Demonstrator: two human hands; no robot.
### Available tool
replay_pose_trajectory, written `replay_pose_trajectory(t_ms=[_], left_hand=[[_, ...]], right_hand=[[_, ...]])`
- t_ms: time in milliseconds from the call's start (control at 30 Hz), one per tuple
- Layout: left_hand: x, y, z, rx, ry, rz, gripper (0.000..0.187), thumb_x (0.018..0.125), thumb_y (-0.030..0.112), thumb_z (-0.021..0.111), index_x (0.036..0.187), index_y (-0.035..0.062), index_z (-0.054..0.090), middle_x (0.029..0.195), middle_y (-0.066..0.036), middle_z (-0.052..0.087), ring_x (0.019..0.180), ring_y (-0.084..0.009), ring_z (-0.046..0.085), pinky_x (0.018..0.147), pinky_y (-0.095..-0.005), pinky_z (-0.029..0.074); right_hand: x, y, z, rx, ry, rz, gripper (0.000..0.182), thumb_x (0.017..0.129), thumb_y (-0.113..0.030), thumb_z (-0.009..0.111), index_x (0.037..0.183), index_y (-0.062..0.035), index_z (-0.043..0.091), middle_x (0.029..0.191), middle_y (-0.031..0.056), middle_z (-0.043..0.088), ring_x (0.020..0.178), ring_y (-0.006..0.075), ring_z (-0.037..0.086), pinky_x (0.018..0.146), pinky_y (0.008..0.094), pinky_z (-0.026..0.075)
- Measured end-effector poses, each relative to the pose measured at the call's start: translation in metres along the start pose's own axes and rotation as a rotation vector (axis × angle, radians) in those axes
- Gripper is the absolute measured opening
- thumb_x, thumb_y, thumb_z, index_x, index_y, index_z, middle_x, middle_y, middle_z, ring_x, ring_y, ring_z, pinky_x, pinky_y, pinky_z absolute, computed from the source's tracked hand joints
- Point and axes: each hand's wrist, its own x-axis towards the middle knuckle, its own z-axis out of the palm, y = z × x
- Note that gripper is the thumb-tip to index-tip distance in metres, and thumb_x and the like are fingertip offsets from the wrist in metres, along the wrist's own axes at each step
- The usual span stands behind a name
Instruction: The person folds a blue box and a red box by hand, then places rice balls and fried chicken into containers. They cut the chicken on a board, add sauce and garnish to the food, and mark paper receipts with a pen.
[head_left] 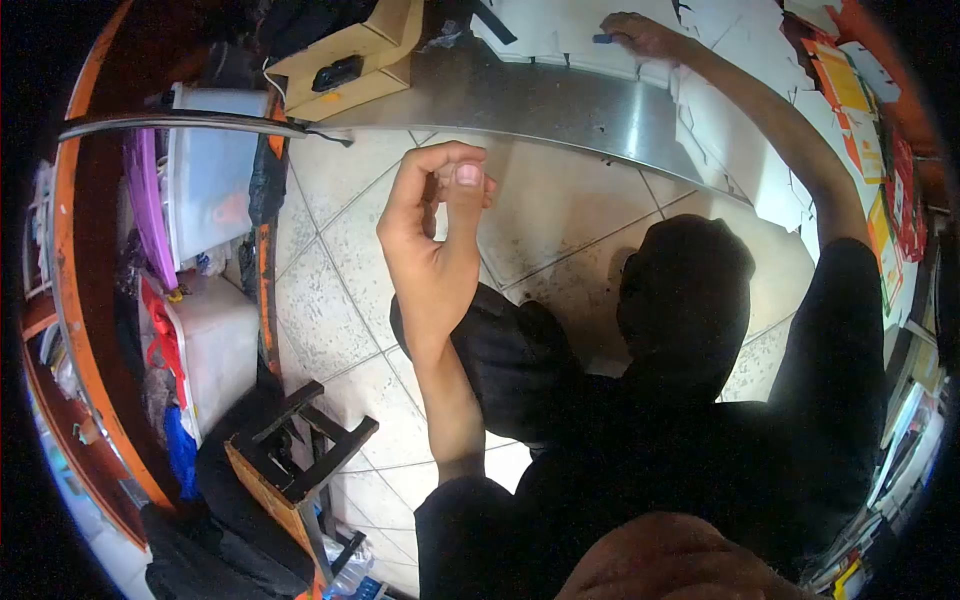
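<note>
My left hand is raised in front of the metal table's edge, over the tiled floor. Its fingers are curled in towards the thumb, and nothing shows between them. Far forward, my right hand reaches over the white sheets with bent fingers around a small blue object. The sheets lie on the shiny metal table. A dark strip rests on them, left of my right hand.
A tan box with a black object stands at the table's left. Shelving with an orange frame, plastic bins and a stool are on the left. Colourful packets line the right.
</note>
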Motion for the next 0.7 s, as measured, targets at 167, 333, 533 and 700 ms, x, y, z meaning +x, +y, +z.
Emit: replay_pose_trajectory(t_ms=[167,333,533,700], left_hand=[[0.007,-0.009,0.000,-0.045,0.026,-0.028,0.016,0.096,0.013,0.054,0.098,-0.0026,0.059,0.079,-0.006,0.061,0.071,-0.0106,0.055,0.068,-0.0239,0.045],[0.015,-0.020,-0.013,-0.111,0.152,-0.108,0.023,0.097,0.018,0.055,0.105,-0.0034,0.059,0.087,-0.008,0.062,0.080,-0.0115,0.055,0.077,-0.0257,0.045],[0.020,-0.029,-0.029,-0.158,0.262,-0.209,0.046,0.097,0.031,0.055,0.129,-0.0011,0.050,0.123,-0.013,0.055,0.114,-0.0197,0.051,0.095,-0.0325,0.041],[0.004,-0.029,-0.055,-0.933,0.108,0.069,0.045,0.096,0.034,0.054,0.127,0.0021,0.050,0.118,-0.009,0.060,0.105,-0.0208,0.059,0.089,-0.0352,0.049]], right_hand=[[0.022,-0.054,-0.058,-0.149,0.100,0.205,0.028,0.094,-0.014,0.052,0.120,-0.0039,0.055,0.111,0.0179,0.059,0.105,0.0287,0.056,0.090,0.0375,0.044],[0.044,-0.238,-0.202,0.286,0.490,0.513,0.023,0.088,-0.003,0.047,0.107,-0.0013,0.059,0.086,0.0073,0.059,0.082,0.0166,0.055,0.074,0.0291,0.046],[0.058,-0.327,-0.247,0.991,0.500,0.364,0.026,0.084,-0.018,0.047,0.096,0.0015,0.059,0.087,0.0033,0.058,0.083,0.0141,0.053,0.077,0.0265,0.042],[0.082,-0.271,-0.184,1.284,0.605,0.316,0.030,0.084,-0.018,0.055,0.107,-0.0011,0.062,0.102,0.0067,0.062,0.091,0.0187,0.058,0.084,0.0290,0.045]])
